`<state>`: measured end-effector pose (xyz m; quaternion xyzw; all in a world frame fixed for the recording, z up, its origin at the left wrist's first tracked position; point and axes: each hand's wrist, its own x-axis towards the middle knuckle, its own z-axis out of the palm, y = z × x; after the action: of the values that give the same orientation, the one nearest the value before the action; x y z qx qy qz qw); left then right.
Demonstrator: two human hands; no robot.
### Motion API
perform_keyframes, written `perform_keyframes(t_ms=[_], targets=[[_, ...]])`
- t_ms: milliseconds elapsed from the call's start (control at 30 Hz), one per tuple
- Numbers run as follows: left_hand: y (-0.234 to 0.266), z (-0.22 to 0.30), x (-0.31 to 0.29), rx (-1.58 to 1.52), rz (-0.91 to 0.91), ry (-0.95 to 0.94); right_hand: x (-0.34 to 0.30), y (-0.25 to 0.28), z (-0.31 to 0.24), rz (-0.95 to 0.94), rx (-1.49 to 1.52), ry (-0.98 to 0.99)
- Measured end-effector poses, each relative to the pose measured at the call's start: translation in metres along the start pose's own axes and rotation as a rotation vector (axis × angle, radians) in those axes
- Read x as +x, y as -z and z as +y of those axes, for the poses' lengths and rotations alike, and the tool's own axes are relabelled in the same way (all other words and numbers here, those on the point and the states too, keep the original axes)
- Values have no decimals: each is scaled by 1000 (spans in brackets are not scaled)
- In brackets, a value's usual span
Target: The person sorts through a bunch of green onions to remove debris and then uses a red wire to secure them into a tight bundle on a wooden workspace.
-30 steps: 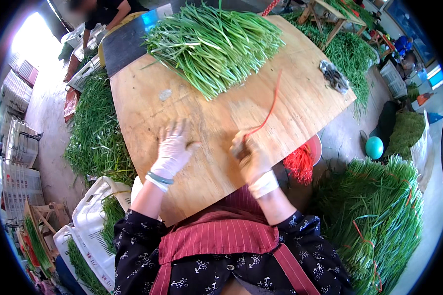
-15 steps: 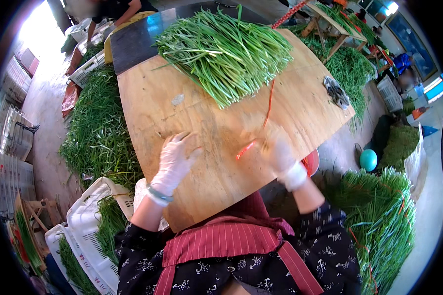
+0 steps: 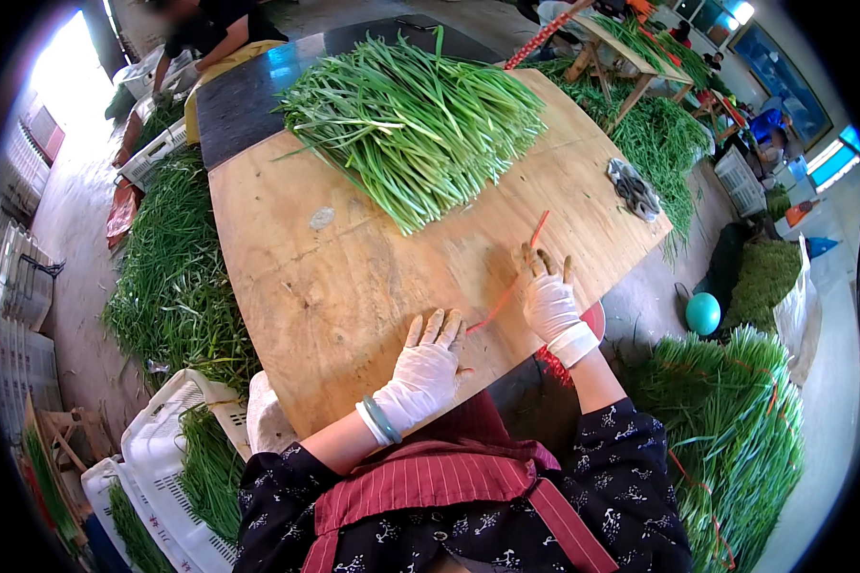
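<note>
My left hand point(image 3: 425, 375), in a whitish glove with stained fingertips, rests on the wooden board with its fingers spread. A thin red-orange tie string point(image 3: 493, 314) runs across the board between my hands. Its near end is by my left fingertips. My right hand point(image 3: 550, 304), gloved the same way, lies over the string near the board's right side, fingers apart and touching it; beyond the fingers the far end point(image 3: 541, 227) shows. A big pile of garlic chives point(image 3: 416, 129) lies farther up the board, pale cut ends toward me.
The wooden board point(image 3: 287, 258) bears a crumpled grey cloth-like bundle point(image 3: 633, 189) at right. Loose greens point(image 3: 177, 267) and white crates point(image 3: 177, 420) stand left. Bundled chives point(image 3: 726, 430) and a turquoise ball point(image 3: 702, 313) are at right. Another person point(image 3: 225, 38) works far left.
My left hand has moved right and nearer to me, to the string's near end. The string lies closer to me. My right hand, blurred before, now rests on it.
</note>
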<state>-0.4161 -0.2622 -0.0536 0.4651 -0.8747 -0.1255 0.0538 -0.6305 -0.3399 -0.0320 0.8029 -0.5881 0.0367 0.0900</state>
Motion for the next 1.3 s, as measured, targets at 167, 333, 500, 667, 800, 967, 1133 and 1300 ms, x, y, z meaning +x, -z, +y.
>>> perform_keyframes(t_ms=[167, 333, 500, 667, 800, 967, 1133, 1300], targets=[[22, -26, -3, -338, 220, 154, 80, 57, -33, 441, 253, 181], [39, -84, -4, -1045, 520, 394, 192, 80, -96, 596, 7, 180], [58, -136, 2, -1602, 666, 641, 226, 69, -112, 351, -370, 155], [82, -186, 43, -1901, 636, 745, 182, 50, -108, 453, -328, 243], [86, -200, 103, -2056, 489, 598, 152, 55, -97, 481, -118, 346], [78, -203, 140, -1899, 407, 666, 179, 99, -34, 552, 257, -106], [83, -185, 146, -1465, 576, 1009, 233, 107, -20, -116, 242, -262], [110, -186, 129, -2186, 479, 612, 240, 83, -61, -203, 215, -194]])
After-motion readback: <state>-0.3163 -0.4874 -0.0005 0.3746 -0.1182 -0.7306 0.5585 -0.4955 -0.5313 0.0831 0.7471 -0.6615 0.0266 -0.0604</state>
